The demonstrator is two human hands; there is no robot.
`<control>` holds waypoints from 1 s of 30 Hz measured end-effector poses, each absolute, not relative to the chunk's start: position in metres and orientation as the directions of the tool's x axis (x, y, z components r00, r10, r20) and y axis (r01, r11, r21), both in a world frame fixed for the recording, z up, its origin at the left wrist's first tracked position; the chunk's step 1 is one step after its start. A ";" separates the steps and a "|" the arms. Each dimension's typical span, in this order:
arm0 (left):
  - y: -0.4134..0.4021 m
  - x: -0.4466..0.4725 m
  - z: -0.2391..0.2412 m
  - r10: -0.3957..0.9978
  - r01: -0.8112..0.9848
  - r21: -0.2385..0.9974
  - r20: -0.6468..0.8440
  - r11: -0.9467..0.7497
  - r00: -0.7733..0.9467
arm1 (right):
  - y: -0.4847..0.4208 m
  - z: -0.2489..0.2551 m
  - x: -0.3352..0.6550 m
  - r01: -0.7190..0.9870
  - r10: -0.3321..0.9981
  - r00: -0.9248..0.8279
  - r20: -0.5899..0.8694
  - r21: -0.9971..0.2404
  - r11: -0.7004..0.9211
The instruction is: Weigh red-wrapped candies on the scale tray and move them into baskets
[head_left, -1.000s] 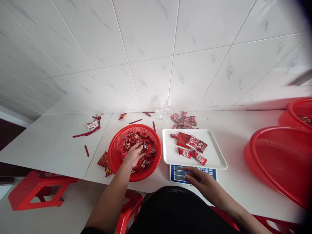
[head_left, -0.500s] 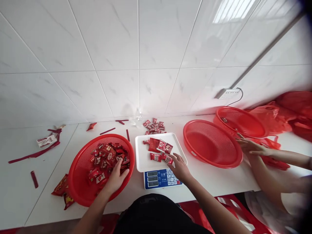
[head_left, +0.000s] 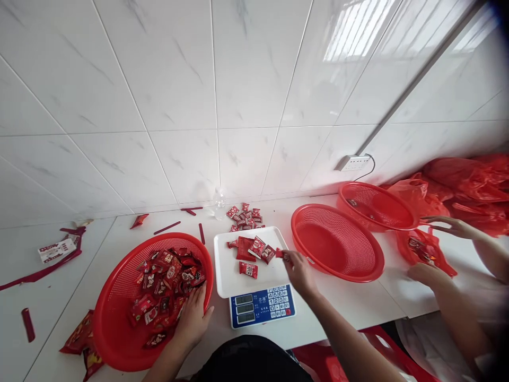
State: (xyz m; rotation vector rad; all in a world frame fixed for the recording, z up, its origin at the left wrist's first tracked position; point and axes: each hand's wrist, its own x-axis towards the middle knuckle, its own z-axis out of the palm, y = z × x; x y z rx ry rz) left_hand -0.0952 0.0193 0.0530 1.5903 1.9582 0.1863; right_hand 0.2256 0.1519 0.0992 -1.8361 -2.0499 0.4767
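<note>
My left hand (head_left: 194,318) rests over the right side of a red plastic basket (head_left: 113,276), its fingers stretched over the packets and its thumb apart by the rim. Many small red snack packets (head_left: 170,270) lie piled in that basket. My right hand (head_left: 300,273) pinches a small red snack packet (head_left: 280,253) at the right edge of the white weighing tray (head_left: 228,281). On the tray lie several more packets, among them one red-and-white packet (head_left: 248,269) set apart in front. Below the tray shows the scale's blue panel (head_left: 262,307) with keys and displays.
Behind the tray is a heap of small packets (head_left: 246,216) beside a clear bottle (head_left: 219,203). Two red baskets stand right, the nearer basket (head_left: 338,241) and a farther one (head_left: 377,204). A co-worker's hands (head_left: 453,227) are at a red bag (head_left: 445,262).
My right hand has picked a packet off the tray's front right and moved it to the tray's edge. My left hand has shifted toward the basket's near right rim. The view has shifted slightly.
</note>
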 end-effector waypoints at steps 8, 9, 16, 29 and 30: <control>0.020 -0.093 0.049 0.921 0.882 0.395 -0.375 0.258 -0.102 | 0.180 0.105 0.243 0.918 0.999 -0.001 0.052 -0.395 0.021; 0.020 -0.093 0.050 0.920 0.889 0.382 -0.377 0.254 -0.101 | 0.178 0.101 0.231 0.914 0.997 -0.074 0.026 -0.399 0.078; 0.019 -0.089 0.059 0.913 0.873 0.394 -0.388 0.287 -0.126 | 0.168 0.079 0.173 0.885 0.958 -0.268 -0.101 -0.420 0.203; 0.021 -0.086 0.068 0.901 0.878 0.377 -0.416 0.295 -0.124 | 0.182 0.100 0.259 0.896 0.996 0.081 0.030 -0.440 -0.060; 0.021 -0.086 0.068 0.904 0.883 0.371 -0.409 0.288 -0.123 | 0.186 0.103 0.265 0.902 0.992 0.122 0.042 -0.422 -0.093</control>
